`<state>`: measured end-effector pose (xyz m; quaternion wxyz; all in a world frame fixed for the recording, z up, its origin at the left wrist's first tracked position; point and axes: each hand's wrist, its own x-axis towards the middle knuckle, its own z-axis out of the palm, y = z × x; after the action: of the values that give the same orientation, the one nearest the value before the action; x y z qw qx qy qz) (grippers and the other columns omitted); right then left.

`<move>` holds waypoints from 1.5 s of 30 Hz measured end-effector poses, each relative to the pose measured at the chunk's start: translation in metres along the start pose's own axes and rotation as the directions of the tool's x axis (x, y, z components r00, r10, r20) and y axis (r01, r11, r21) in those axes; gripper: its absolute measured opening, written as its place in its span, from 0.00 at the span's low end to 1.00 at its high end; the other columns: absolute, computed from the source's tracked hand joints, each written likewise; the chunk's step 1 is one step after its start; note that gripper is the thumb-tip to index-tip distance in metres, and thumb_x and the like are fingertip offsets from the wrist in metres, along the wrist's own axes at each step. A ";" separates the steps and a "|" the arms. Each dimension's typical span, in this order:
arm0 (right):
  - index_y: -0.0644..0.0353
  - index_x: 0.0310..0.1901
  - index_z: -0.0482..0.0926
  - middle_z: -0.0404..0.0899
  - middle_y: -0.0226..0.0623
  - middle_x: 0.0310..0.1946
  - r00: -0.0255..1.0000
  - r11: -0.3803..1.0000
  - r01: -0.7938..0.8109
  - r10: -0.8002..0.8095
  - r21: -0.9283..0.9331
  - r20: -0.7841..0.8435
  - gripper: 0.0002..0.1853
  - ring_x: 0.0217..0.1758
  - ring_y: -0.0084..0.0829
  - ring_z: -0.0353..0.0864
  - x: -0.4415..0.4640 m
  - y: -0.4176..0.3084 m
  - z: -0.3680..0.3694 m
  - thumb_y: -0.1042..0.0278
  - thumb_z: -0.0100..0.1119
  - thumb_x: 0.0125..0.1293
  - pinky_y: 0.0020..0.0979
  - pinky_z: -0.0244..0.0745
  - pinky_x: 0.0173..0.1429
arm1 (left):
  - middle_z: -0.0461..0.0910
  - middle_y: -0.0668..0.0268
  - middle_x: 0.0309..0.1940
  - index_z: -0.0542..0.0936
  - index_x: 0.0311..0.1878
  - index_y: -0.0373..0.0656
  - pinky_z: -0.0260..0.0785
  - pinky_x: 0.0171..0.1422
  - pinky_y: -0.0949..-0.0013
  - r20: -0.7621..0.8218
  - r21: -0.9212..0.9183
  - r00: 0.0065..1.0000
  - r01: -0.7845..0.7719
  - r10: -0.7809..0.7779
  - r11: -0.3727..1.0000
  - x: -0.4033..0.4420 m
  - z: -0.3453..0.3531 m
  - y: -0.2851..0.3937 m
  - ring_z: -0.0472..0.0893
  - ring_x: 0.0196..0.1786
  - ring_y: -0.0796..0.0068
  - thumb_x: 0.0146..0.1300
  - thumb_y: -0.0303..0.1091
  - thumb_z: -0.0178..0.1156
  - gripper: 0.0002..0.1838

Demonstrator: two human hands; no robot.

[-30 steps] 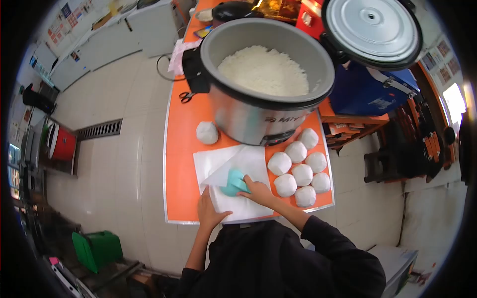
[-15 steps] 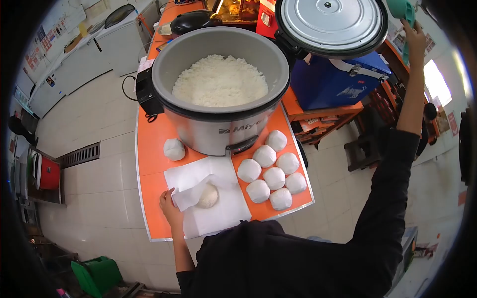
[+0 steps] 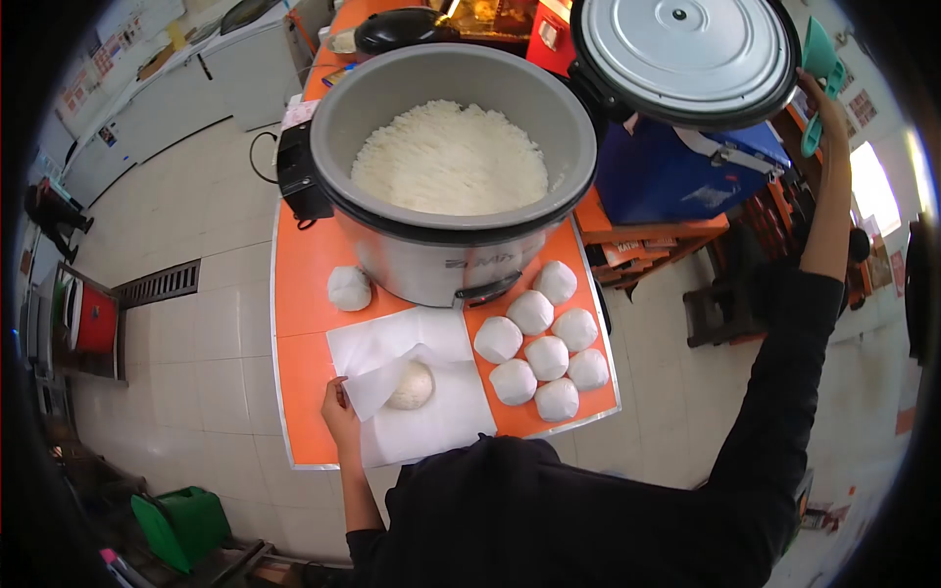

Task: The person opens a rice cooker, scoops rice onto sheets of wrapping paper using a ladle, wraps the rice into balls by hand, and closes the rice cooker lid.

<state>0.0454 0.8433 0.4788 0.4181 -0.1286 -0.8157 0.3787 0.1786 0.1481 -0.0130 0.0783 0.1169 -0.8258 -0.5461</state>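
My left hand [image 3: 340,416] pinches the left edge of a sheet of white wrapping paper [image 3: 417,436] on the orange table. A mound of rice [image 3: 413,386] rests on that paper, partly covered by the folded-up flap. My right hand [image 3: 826,106] is raised at the far right, its fingers at the rim of the open rice cooker lid [image 3: 676,54]. It grips a green plastic scoop [image 3: 819,49], whose handle hangs below the hand. Cooked rice [image 3: 451,162] lies inside the large rice cooker [image 3: 421,260].
Several paper-wrapped rice packs [image 3: 546,358] sit right of the paper, and one more wrapped pack [image 3: 349,288] lies left of the cooker. A blue cooler box [image 3: 657,176] stands behind at the right. A green container [image 3: 181,529] is on the floor, lower left.
The view has shifted slightly. My right hand has come down to the lid's rim, and the scoop has tilted outward with it. My left hand stays at the paper's edge.
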 end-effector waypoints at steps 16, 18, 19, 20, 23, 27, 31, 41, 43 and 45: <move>0.66 0.31 0.79 0.80 0.42 0.24 0.773 0.746 0.573 -0.629 -0.341 -0.077 0.17 0.24 0.33 0.79 -0.142 -0.183 0.129 0.66 0.69 0.40 0.32 0.71 0.31 | 0.78 0.59 0.34 0.71 0.46 0.34 0.70 0.39 0.72 0.033 0.041 0.996 0.086 -0.087 0.995 -0.054 -0.024 -0.015 0.78 0.35 0.74 0.54 0.23 0.61 0.16; 0.65 0.34 0.79 0.80 0.44 0.26 0.751 0.714 0.645 -0.658 -0.273 0.056 0.16 0.24 0.35 0.80 -0.178 -0.203 0.148 0.67 0.69 0.41 0.32 0.74 0.30 | 0.78 0.59 0.35 0.71 0.46 0.33 0.70 0.40 0.72 0.048 0.000 0.995 0.085 -0.085 0.996 -0.063 -0.025 -0.023 0.78 0.36 0.74 0.55 0.23 0.61 0.15; 0.64 0.35 0.79 0.81 0.45 0.27 0.696 0.693 0.718 -0.711 -0.070 0.101 0.17 0.26 0.36 0.80 -0.191 -0.204 0.158 0.67 0.68 0.42 0.32 0.75 0.31 | 0.78 0.59 0.36 0.71 0.46 0.33 0.70 0.41 0.73 0.050 -0.050 0.996 0.081 -0.079 0.995 -0.068 -0.025 -0.031 0.77 0.36 0.74 0.55 0.23 0.60 0.15; 0.63 0.37 0.79 0.81 0.45 0.30 0.550 0.529 0.831 -0.828 -0.172 0.107 0.18 0.29 0.37 0.81 -0.201 -0.206 0.167 0.67 0.69 0.42 0.32 0.76 0.33 | 0.78 0.59 0.36 0.71 0.46 0.33 0.70 0.41 0.73 0.048 -0.101 0.996 0.078 -0.073 0.992 -0.071 -0.025 -0.035 0.77 0.37 0.74 0.55 0.22 0.60 0.15; 0.60 0.41 0.79 0.81 0.44 0.37 0.514 0.502 0.857 -0.814 -0.117 0.271 0.20 0.41 0.36 0.82 -0.241 -0.208 0.194 0.68 0.69 0.43 0.36 0.75 0.47 | 0.77 0.61 0.37 0.71 0.46 0.34 0.70 0.43 0.74 0.085 -0.099 0.986 0.149 -0.140 0.984 -0.079 -0.031 -0.033 0.77 0.39 0.75 0.56 0.22 0.59 0.14; 0.54 0.37 0.76 0.75 0.36 0.32 0.355 0.334 0.935 -0.881 -0.122 0.313 0.17 0.30 0.38 0.81 -0.282 -0.182 0.235 0.65 0.65 0.41 0.38 0.78 0.27 | 0.76 0.62 0.35 0.72 0.45 0.33 0.69 0.43 0.75 0.068 -0.188 0.993 0.104 -0.093 0.977 -0.087 -0.032 -0.040 0.76 0.37 0.77 0.59 0.24 0.57 0.12; 0.55 0.41 0.76 0.76 0.31 0.38 0.329 0.312 0.943 -0.821 -0.114 0.466 0.20 0.31 0.32 0.81 -0.306 -0.169 0.248 0.60 0.67 0.44 0.33 0.76 0.28 | 0.76 0.63 0.35 0.72 0.44 0.33 0.67 0.45 0.73 0.035 -0.217 0.998 0.053 -0.046 0.975 -0.093 -0.034 -0.049 0.74 0.38 0.76 0.66 0.33 0.50 0.11; 0.59 0.29 0.79 0.79 0.43 0.25 0.442 0.754 0.652 -0.458 0.074 0.771 0.08 0.29 0.47 0.79 -0.322 -0.136 0.209 0.69 0.61 0.44 0.43 0.74 0.33 | 0.75 0.63 0.35 0.74 0.41 0.34 0.66 0.44 0.70 -0.009 -0.245 0.993 0.110 -0.115 0.963 -0.093 -0.031 -0.034 0.73 0.37 0.72 0.71 0.41 0.40 0.19; 0.59 0.35 0.80 0.80 0.38 0.24 0.665 0.801 0.552 -0.590 0.230 0.458 0.10 0.28 0.39 0.80 -0.337 -0.102 0.180 0.74 0.58 0.48 0.36 0.71 0.31 | 0.75 0.62 0.33 0.74 0.41 0.34 0.66 0.44 0.68 -0.036 -0.137 0.998 0.053 -0.058 0.989 -0.087 -0.029 -0.049 0.74 0.37 0.71 0.71 0.40 0.41 0.18; 0.63 0.35 0.79 0.79 0.35 0.22 0.930 0.963 0.169 -0.226 0.210 0.289 0.10 0.22 0.31 0.76 -0.357 -0.032 0.164 0.76 0.53 0.50 0.32 0.71 0.28 | 0.75 0.61 0.32 0.74 0.41 0.33 0.66 0.43 0.67 -0.051 -0.022 0.998 0.027 -0.028 0.999 -0.091 -0.027 -0.048 0.74 0.36 0.70 0.70 0.38 0.41 0.17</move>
<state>0.1409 0.5501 0.2335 0.3307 0.0542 -0.8420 0.4228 0.2779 0.1311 -0.0469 0.0934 0.1414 -0.8159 -0.5528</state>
